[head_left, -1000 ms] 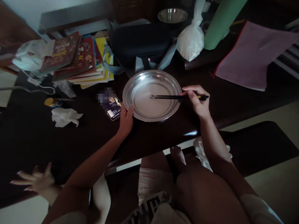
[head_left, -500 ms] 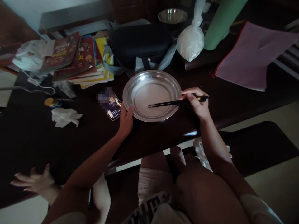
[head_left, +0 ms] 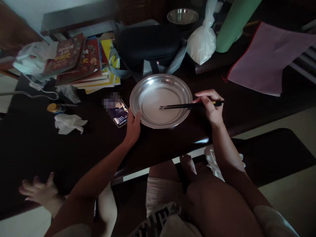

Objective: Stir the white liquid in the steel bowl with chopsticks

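Note:
A round, shallow metal basin (head_left: 185,113) stands on the dark table, with a whitish layer (head_left: 158,97) covering its bottom. My left hand (head_left: 133,126) grips the basin's near left rim, thumb over the edge and fingers along the outside. In my right hand (head_left: 212,105) is a pair of dark chopsticks (head_left: 182,106), pinched near their back ends. They reach over the basin's right rim, and their tips lie in or just over the whitish layer; which of the two I cannot tell. A lit phone (head_left: 120,113) lies just left of the basin, close to my left hand.
Another person's hand (head_left: 40,192) rests at the table's left edge. Stacked books (head_left: 79,65), a crumpled tissue (head_left: 70,123) and a yellow-lidded jar (head_left: 54,107) sit left. Behind are a black case (head_left: 149,44), a bag of white powder (head_left: 202,46), a green cylinder (head_left: 234,28) and a pink cloth (head_left: 266,62).
My right hand has shifted slightly right and up, carrying the chopstick tips a little the same way. My left hand and the basin stay put. The other person's hand moved slightly right.

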A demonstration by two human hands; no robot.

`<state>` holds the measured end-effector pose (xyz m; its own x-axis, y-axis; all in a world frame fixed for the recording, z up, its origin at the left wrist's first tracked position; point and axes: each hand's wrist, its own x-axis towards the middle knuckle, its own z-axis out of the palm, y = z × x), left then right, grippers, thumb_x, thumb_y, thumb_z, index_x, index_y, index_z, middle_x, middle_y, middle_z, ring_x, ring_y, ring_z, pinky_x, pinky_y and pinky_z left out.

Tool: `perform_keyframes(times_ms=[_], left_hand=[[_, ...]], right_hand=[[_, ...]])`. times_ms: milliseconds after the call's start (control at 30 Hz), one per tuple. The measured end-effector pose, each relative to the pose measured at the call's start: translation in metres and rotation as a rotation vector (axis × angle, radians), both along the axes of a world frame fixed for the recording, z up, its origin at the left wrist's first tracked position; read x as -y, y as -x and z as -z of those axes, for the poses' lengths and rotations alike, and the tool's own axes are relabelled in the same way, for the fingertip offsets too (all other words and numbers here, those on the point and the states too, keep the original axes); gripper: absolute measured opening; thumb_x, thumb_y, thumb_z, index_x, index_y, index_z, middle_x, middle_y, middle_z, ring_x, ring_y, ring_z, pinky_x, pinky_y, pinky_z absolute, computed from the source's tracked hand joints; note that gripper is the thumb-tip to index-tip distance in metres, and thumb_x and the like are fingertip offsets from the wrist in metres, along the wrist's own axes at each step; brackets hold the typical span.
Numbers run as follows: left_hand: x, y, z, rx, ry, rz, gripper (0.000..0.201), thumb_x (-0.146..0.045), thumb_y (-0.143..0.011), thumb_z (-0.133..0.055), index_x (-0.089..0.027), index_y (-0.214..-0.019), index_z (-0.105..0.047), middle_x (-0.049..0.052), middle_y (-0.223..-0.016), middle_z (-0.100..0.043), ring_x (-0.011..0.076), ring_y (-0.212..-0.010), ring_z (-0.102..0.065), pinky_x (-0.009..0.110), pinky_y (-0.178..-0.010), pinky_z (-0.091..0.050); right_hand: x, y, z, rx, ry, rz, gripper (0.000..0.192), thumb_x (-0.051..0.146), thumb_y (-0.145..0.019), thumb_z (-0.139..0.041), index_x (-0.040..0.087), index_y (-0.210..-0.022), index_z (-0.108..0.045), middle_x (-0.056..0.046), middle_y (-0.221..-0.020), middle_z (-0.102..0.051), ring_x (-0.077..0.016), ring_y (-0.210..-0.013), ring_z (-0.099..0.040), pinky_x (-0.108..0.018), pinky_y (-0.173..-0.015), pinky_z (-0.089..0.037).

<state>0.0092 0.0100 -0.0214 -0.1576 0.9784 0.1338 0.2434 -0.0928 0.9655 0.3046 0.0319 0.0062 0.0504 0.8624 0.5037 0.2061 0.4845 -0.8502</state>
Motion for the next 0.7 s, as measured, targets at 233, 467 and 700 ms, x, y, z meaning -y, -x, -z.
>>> perform_keyframes(times_ms=[233,467,700], left_hand=[[0.0002,0.0002,-0.0007,-0.021,-0.019,0.020,0.046,-0.059,-0.089,-0.049,-0.027,-0.121,-0.058,0.006,-0.121,-0.062,0.0243,-0.124,-0.053,0.045,-0.114,-0.038],[0.0010,-0.0004,-0.0012,-0.006,0.000,0.009,0.046,-0.059,-0.089,-0.050,-0.027,-0.121,-0.058,0.007,-0.124,-0.062,0.0243,-0.126,-0.053,0.044,-0.115,-0.037],[0.0008,0.0002,-0.0015,-0.007,-0.009,0.014,0.047,-0.059,-0.089,-0.051,-0.026,-0.121,-0.058,0.007,-0.125,-0.061,0.0252,-0.127,-0.052,0.045,-0.114,-0.037]], right_hand=[[0.0002,0.0011,-0.0022,0.070,0.003,-0.021,0.024,0.046,-0.089,-0.059,0.028,-0.095,-0.072,0.000,-0.082,-0.074,-0.0162,-0.078,-0.073,-0.034,-0.076,-0.059],[0.0009,0.0005,-0.0011,0.052,0.029,-0.091,0.021,0.043,-0.089,-0.059,0.028,-0.095,-0.072,0.001,-0.080,-0.073,-0.0150,-0.075,-0.073,-0.032,-0.072,-0.059],[0.0002,0.0005,-0.0009,0.012,0.021,-0.017,0.023,0.044,-0.090,-0.057,0.027,-0.095,-0.072,0.001,-0.077,-0.072,-0.0146,-0.071,-0.073,-0.031,-0.068,-0.058]])
